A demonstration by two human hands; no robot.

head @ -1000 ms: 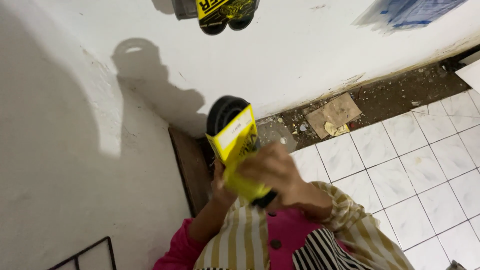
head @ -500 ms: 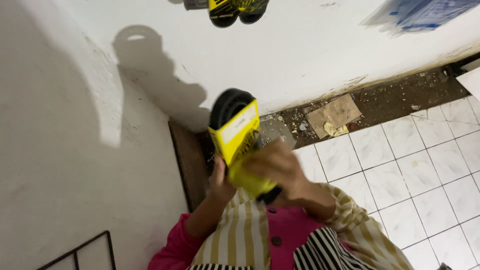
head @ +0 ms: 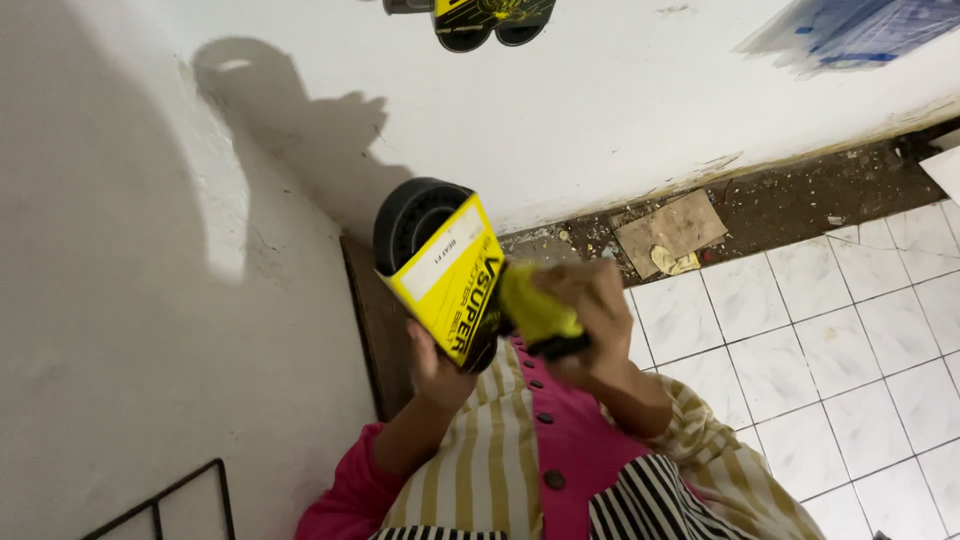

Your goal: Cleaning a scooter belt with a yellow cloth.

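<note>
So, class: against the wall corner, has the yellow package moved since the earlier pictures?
Cannot tell. The yellow package sits at about the same spot beside the wall corner; the small shifts match the camera's own motion.

White plastered walls are seen on two sides, one marked by a head-shaped shadow. A white tiled floor is edged by a dirty brown strip, where a torn cardboard scrap is lying. A yellow-and-black pack is hung at the top edge, blue-white plastic top right. A black wire frame is visible bottom left.
</note>
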